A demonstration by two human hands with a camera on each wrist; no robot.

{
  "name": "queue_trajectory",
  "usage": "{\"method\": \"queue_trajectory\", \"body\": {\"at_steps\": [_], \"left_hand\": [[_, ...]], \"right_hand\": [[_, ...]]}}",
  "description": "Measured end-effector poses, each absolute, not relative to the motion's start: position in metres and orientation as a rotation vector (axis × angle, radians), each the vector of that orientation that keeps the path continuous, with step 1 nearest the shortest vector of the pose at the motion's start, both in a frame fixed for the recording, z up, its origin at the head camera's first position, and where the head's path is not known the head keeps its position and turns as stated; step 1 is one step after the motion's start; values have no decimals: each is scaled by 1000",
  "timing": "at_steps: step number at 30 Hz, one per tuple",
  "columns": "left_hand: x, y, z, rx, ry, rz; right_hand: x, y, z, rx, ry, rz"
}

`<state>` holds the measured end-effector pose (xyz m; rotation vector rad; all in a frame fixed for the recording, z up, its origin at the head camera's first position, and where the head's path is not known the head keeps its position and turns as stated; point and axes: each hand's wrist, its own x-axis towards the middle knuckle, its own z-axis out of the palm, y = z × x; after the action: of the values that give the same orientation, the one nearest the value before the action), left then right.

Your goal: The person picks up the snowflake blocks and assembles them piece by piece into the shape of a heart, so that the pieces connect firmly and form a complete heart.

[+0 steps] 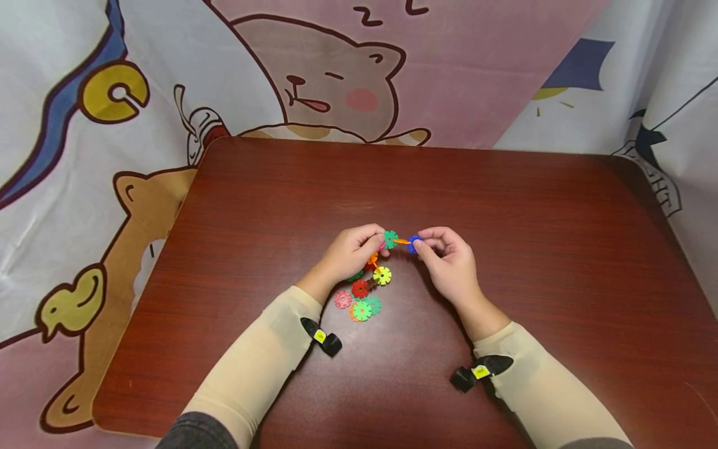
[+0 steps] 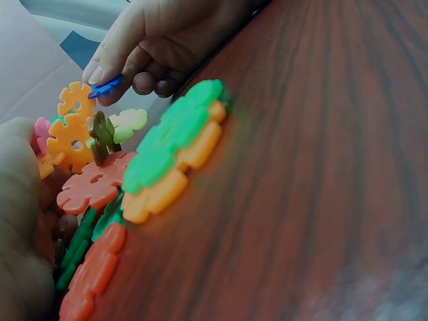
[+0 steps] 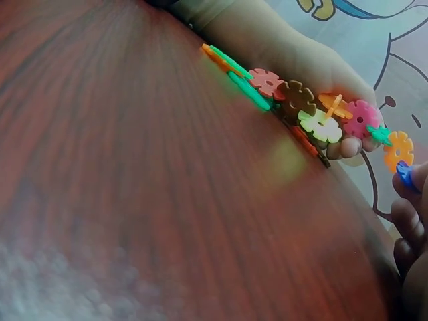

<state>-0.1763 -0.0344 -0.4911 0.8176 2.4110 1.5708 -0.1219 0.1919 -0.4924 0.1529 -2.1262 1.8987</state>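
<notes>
My right hand [image 1: 451,265] pinches a blue notched plastic disc [image 1: 413,244] between thumb and fingertips. Edge-on beside it, an orange disc [image 1: 401,242] joins the blue one to a green disc [image 1: 390,239]. On the other side, my left hand [image 1: 350,252] grips the chain at a pink disc [image 3: 361,119], next to the green one. From there the chain hangs down through another orange disc [image 1: 373,260], a yellow-green disc [image 1: 382,275] and a brown disc [image 3: 297,99]. The left fingers partly hide the upper links in the head view.
Below the left hand several loose discs lie on the brown table [image 1: 533,206]: a red one [image 1: 361,288], a pink one [image 1: 343,299], and a light green one [image 1: 361,311] overlapping an orange one. A cartoon-printed cloth [image 1: 449,68] hangs behind the table.
</notes>
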Motion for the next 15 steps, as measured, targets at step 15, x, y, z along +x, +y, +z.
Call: {"method": "queue_trajectory", "body": {"at_steps": [15], "left_hand": [[-176,-35,-489,847,2435,1527]], "right_hand": [[-120,192,-491,178,-2175,1915]]}}
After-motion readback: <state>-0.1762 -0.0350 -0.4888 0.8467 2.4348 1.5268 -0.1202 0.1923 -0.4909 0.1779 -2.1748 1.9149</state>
